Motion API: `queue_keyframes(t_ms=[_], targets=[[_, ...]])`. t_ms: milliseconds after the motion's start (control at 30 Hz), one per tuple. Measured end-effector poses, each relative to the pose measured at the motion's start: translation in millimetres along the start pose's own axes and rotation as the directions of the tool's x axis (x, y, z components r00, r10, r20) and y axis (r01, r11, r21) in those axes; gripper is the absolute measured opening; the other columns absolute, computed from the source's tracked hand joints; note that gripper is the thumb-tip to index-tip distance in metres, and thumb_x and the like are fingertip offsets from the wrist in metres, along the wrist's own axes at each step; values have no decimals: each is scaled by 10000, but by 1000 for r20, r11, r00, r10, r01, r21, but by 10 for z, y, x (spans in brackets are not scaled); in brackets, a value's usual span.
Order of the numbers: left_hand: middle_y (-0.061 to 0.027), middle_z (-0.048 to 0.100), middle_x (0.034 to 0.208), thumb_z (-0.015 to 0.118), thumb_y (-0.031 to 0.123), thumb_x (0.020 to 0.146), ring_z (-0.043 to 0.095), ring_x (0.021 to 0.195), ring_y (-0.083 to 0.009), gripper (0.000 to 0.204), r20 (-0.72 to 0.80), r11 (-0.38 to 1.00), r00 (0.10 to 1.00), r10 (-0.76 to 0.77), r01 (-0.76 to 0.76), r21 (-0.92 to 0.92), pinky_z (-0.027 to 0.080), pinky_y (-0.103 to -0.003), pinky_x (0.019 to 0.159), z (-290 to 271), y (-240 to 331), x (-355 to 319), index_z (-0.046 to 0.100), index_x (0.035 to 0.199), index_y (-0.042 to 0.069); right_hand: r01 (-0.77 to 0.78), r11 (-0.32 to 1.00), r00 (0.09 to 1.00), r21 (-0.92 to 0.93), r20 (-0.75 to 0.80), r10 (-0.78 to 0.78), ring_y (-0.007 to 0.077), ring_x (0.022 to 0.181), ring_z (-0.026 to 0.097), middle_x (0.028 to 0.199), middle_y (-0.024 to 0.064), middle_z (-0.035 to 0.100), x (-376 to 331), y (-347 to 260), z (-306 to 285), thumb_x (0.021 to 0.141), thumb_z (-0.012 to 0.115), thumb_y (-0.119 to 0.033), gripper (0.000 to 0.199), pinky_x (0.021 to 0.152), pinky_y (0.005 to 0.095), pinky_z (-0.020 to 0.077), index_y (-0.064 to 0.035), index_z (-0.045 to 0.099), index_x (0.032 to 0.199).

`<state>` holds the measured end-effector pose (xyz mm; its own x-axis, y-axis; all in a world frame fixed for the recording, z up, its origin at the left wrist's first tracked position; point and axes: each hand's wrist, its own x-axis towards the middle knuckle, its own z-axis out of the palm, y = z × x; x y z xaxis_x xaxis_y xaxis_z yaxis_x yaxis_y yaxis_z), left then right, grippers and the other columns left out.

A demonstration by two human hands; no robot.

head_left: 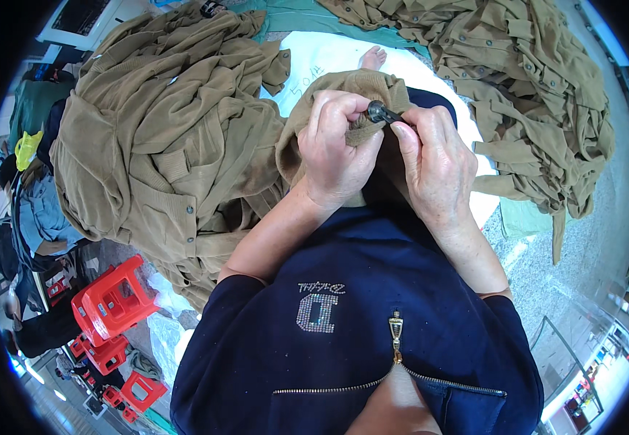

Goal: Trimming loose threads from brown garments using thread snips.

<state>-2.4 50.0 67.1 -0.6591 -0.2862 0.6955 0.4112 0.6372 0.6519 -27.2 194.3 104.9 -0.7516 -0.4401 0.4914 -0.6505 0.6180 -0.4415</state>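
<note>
A brown knit garment (303,109) lies bunched in front of my chest. My left hand (340,152) is closed on its ribbed edge, thumb and fingers pinching the cloth. Just to the right, my right hand (441,156) is closed on a slim dark tool (392,116), thumb and forefinger pressed together around it. A dark rounded piece sits at the tool's left end, right beside my left fingertips. Whether that piece belongs to the tool or is a button on the garment, I cannot tell. My fingers hide part of the cloth between the hands.
A large heap of brown buttoned cardigans (155,138) is on my left, and another heap (524,94) lies at the far right. White sheeting (314,54) with handwriting lies beyond my hands; a bare foot (374,58) shows on it. Red plastic stools (115,301) stand at lower left.
</note>
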Motion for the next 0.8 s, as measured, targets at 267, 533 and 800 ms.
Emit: queue_keyframes(t_ms=[267,533,800], targets=[[-64,586,876,731,-72,643,521,709,-164,354,4,998,999,52,-52,43,441,-258,620,8,-39,-5,583,942,47,-58,998,998,23,14,57,256,716,619,815,79,555,-3,-1,16,906,650,-217,163,579,362,492,-70,583,922],[-60,581,887,719,-81,660,513,714,-151,346,20,999,1000,-15,16,-35,435,-249,626,17,-27,-36,579,952,42,-23,998,999,57,-27,24,259,710,612,810,81,558,-5,33,89,899,658,-198,157,582,365,486,-61,582,910],[-62,572,889,709,-89,660,512,712,-147,356,29,1000,1000,-11,12,-24,434,-247,634,-4,-40,-31,571,963,37,-37,999,998,26,-40,38,239,691,616,806,77,561,-18,72,99,894,668,-197,161,556,346,476,-61,582,912]])
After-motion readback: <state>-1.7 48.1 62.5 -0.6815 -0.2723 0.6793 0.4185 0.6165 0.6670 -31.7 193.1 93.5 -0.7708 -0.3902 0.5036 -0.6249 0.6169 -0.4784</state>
